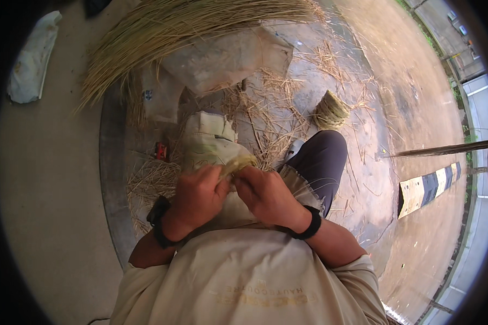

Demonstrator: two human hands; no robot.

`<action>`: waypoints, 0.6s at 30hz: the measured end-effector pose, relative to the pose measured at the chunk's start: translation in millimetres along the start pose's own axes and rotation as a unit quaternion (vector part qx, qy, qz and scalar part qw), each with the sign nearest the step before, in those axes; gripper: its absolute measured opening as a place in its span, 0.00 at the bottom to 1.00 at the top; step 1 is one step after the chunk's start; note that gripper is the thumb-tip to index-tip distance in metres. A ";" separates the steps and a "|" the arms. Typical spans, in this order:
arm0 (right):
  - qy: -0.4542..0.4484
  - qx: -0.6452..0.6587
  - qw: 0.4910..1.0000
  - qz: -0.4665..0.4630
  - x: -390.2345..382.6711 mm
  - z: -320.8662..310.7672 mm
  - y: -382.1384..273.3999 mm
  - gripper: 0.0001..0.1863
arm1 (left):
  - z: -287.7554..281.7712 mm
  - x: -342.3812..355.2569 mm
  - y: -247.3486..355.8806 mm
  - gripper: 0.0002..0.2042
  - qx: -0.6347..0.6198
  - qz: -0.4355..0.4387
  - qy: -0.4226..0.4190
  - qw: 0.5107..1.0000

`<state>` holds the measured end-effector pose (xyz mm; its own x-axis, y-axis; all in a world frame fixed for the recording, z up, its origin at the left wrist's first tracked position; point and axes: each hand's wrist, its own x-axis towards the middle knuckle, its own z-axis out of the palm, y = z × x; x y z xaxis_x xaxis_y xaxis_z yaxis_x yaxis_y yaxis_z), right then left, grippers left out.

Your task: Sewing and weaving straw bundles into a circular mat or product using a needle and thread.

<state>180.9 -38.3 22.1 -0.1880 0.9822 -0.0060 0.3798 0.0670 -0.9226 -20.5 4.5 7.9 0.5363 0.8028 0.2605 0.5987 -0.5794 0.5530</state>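
Close together above my lap, my left hand [199,190] and my right hand [264,194] both have their fingers pinched closed. Between them a short strand of yellowish-green straw [239,162] bends upward in a small arc, one end in each hand. A few thin loose stalks stick out past my right hand. Under the hands, a pale, green-stained cloth [209,143] covers my left leg. My dark-trousered right knee [322,154] is bent beside it. Beyond that knee sits a coil of straw rope [331,111]. The fingertips' exact grip is hidden.
A large bundle of long dry straw [200,35] lies across the far side, partly over clear plastic sheeting [228,59]. Loose stalks litter the floor mat. A small red object [161,151] lies left of my leg. A white sack [33,59] is far left; a striped barrier [428,189] stands right.
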 end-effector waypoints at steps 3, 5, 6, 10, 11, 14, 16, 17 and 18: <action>-0.055 0.011 0.998 0.043 -4.1 -8.7 -2.3 0.07 | 3.1 -0.4 -6.4 0.09 -0.002 0.010 0.024 1.000; -0.087 0.019 0.995 0.049 -12.1 -16.7 -0.8 0.08 | 2.6 1.8 -12.3 0.09 0.003 0.003 0.037 0.999; -0.093 0.019 0.995 0.035 -15.3 -18.8 0.4 0.08 | -0.9 5.0 -15.4 0.09 0.010 0.001 0.036 0.999; -0.083 0.003 0.996 -0.014 -13.1 -16.1 1.3 0.07 | -5.4 3.0 -6.6 0.11 0.027 0.027 -0.034 0.999; -0.076 -0.012 0.997 -0.008 -13.2 -14.9 2.2 0.06 | -4.8 2.0 -2.3 0.11 0.013 0.036 -0.047 0.998; -0.046 -0.088 0.994 -0.035 -13.7 -17.0 -0.3 0.06 | -6.0 1.9 3.9 0.10 -0.007 0.060 -0.065 0.996; -0.012 -0.179 0.978 -0.105 -17.9 -28.7 -6.0 0.06 | -6.1 1.4 -0.1 0.09 0.001 0.072 -0.053 0.996; -0.003 -0.210 0.971 -0.116 -12.8 -31.4 -3.2 0.05 | -4.4 0.2 1.1 0.09 0.011 0.103 -0.058 0.993; 0.005 -0.241 0.962 -0.128 -1.7 -35.2 2.2 0.04 | -1.7 -0.6 4.0 0.09 0.021 0.134 -0.063 0.989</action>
<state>214.0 -33.7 33.6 -0.3231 0.9242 0.2035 0.6989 0.3781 -0.6071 -19.4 2.0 11.3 0.7478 0.5967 0.2910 0.4470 -0.7766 0.4440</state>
